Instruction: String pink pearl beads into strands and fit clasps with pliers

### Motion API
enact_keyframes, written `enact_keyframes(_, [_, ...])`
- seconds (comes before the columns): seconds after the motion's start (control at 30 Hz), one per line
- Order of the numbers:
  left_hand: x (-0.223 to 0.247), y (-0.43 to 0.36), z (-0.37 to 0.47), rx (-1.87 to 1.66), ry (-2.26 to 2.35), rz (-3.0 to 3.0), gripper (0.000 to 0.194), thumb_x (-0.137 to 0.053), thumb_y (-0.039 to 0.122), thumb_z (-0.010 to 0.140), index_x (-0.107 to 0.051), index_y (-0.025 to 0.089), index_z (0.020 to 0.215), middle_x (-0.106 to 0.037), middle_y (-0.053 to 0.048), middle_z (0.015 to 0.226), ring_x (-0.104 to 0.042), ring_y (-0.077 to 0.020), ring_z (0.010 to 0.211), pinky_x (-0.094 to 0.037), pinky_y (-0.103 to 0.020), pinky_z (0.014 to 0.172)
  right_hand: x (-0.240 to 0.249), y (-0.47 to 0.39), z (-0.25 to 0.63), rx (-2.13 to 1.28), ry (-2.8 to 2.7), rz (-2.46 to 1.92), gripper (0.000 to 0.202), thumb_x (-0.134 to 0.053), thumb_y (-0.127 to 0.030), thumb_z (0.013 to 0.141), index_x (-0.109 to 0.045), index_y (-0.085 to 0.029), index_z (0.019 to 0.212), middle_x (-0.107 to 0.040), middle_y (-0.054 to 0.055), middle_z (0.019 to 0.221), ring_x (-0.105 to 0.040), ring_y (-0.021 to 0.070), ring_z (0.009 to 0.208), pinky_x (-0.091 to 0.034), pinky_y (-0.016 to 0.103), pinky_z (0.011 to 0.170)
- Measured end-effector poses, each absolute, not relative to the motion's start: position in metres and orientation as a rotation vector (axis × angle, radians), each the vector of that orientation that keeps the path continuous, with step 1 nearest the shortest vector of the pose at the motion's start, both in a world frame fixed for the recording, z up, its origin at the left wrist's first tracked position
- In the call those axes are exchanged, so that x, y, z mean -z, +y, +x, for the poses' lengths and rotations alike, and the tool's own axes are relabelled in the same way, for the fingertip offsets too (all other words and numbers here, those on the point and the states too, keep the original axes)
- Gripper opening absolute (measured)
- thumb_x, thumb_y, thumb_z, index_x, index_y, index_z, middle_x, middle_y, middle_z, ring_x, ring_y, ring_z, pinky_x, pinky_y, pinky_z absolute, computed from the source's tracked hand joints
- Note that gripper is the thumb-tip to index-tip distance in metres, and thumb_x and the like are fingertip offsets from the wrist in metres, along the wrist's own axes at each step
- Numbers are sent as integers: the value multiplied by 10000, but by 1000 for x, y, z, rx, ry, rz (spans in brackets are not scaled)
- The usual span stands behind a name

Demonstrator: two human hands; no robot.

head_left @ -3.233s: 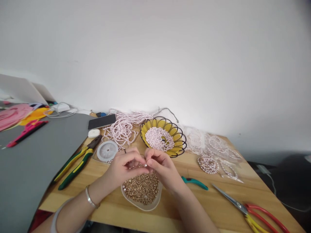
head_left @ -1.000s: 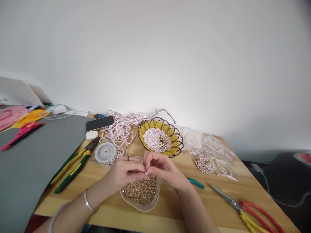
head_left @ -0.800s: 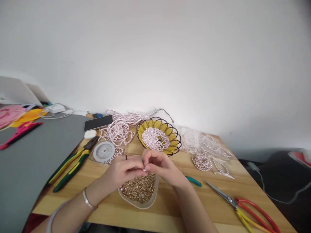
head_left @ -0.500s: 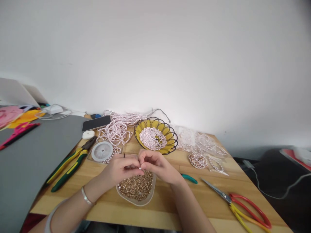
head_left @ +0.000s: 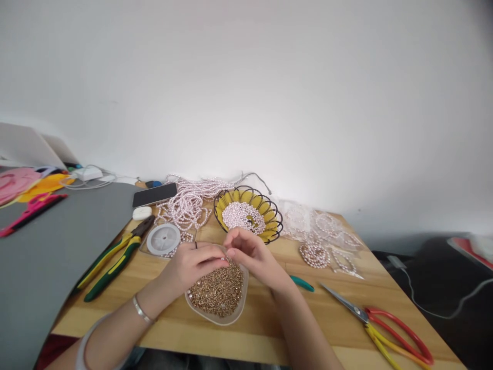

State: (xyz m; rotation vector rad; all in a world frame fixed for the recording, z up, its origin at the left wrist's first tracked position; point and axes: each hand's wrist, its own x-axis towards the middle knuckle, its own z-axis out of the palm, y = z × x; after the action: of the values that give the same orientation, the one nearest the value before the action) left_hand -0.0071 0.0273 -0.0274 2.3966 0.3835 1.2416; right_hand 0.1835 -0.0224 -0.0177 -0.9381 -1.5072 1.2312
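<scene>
Both hands meet above the far side of a pale dish (head_left: 227, 322) filled with small gold beads (head_left: 217, 293). My left hand (head_left: 198, 264), wearing a silver bangle (head_left: 141, 310), has its thumb and fingers pinched together over the beads. Whatever sits between those fingertips is too small to make out. Close against it, my right hand (head_left: 254, 256) is curled, thumb and forefinger together near the left fingertips; what they hold is also hidden. Just behind the hands stands a yellow basket with black wire loops (head_left: 269, 213), holding pink beads (head_left: 239, 216).
On the left lie green-yellow pliers (head_left: 115, 262), a spool (head_left: 163, 239), a phone (head_left: 154, 195) and a white case (head_left: 142, 214). Pink bead strands (head_left: 185, 208) are heaped behind. At right are scissors (head_left: 365, 313), a teal-handled tool (head_left: 302, 283), a bead coil (head_left: 314, 255) and clear bags (head_left: 308, 221).
My right hand has risen slightly, its fingers lifting a little from the left fingertips. My left hand stays pinched over the dish. The view has shifted slightly.
</scene>
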Motion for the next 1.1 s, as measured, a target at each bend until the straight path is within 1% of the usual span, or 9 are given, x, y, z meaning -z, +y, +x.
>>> enact_keyframes(0.17, [26, 26, -4, -1259, 387, 2411, 252, -589, 341, 986, -705, 170, 842, -745, 7, 701, -628, -78, 541, -503, -170, 537, 12, -51, 215, -970, -1575, -1299, 177, -535, -424, 976, -543, -253, 1016, -566, 17, 908, -556, 181, 815, -465, 323, 730])
enact_keyframes(0.27, [28, 26, -3, -1274, 377, 2412, 269, -583, 351, 989, -713, 170, 839, -740, 11, 683, -616, -69, 520, -510, -165, 542, 17, -85, 245, -809, -1657, -1634, 152, -605, -299, 915, -594, -240, 1055, -626, 46, 944, -592, 232, 866, -479, 400, 812])
enact_keyframes(0.37, [29, 25, -1, -1288, 370, 2413, 272, -580, 349, 992, -723, 168, 847, -737, 11, 674, -604, -62, 500, -507, -160, 537, 31, -119, 269, -664, -1727, -1906, 509, -692, -137, 712, -606, -226, 1206, -623, 125, 1231, -537, 367, 1210, -423, 547, 1009])
enact_keyframes(0.47, [29, 24, -1, -1297, 366, 2414, 251, -595, 339, 985, -731, 169, 858, -735, 12, 671, -600, -63, 490, -518, -167, 546, 46, -141, 277, -552, -1792, -2089, 719, -675, -72, 582, -588, -178, 1287, -611, 183, 1262, -547, 445, 1186, -424, 644, 996])
enact_keyframes(0.6, [29, 23, 0, -1326, 324, 2398, 229, -601, 321, 984, -721, 161, 871, -748, -3, 703, -633, -72, 536, -531, -165, 553, 57, -148, 270, -426, -1922, -2136, 693, -633, -59, 591, -596, -143, 1278, -620, 168, 1168, -581, 397, 1121, -482, 562, 976])
enact_keyframes(0.73, [30, 22, 0, -1347, 288, 2375, 209, -603, 291, 984, -706, 151, 865, -750, -15, 715, -666, -81, 590, -546, -160, 566, 61, -147, 264, -319, -1960, -2176, 557, -550, -8, 554, -627, -147, 1088, -620, 179, 1124, -611, 397, 1049, -511, 558, 911])
enact_keyframes(0.9, [32, 20, 1, -1379, 274, 2329, 149, -654, 284, 950, -708, 163, 882, -750, -13, 736, -685, -90, 639, -578, -180, 606, 52, -142, 269, -324, -1938, -2132, 263, -473, -90, 790, -514, -202, 1025, -654, 121, 1011, -704, 265, 856, -582, 386, 758])
enact_keyframes(0.97, [30, 19, 2, -1394, 267, 2307, 157, -657, 291, 948, -707, 159, 877, -749, -13, 725, -681, -90, 632, -579, -183, 597, 43, -136, 267, -388, -1972, -2036, 267, -489, -139, 825, -497, -225, 1077, -678, 70, 988, -712, 221, 852, -582, 321, 755])
enact_keyframes(1.1, [24, 20, 2, -1412, 315, 2253, 209, -649, 308, 953, -698, 146, 831, -746, -9, 680, -654, -71, 562, -547, -154, 536, 18, -112, 248, -477, -1894, -1706, 275, -505, -245, 942, -513, -226, 1217, -711, 60, 978, -711, 207, 843, -572, 296, 735])
